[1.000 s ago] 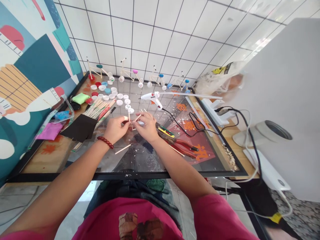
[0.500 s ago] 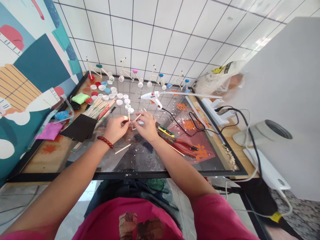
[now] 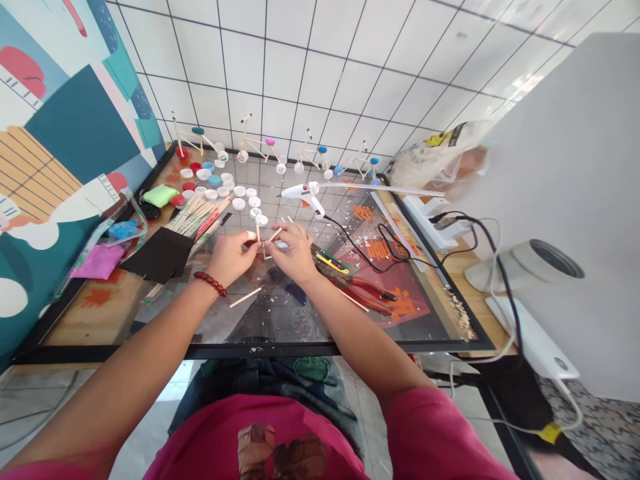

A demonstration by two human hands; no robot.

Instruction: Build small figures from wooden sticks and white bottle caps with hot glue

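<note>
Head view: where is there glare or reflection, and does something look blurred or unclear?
Head view: glare whitens the tiled wall at upper right; head view: the glossy tabletop mirrors grid lines; head view: the plastic bag looks smeared, and the held sticks show little detail.

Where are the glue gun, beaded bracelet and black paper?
Glue gun [image 3: 303, 193], head view: on its white body.
Beaded bracelet [image 3: 211, 283], head view: on its middle beads.
Black paper [image 3: 157, 255], head view: on its flat surface.
</note>
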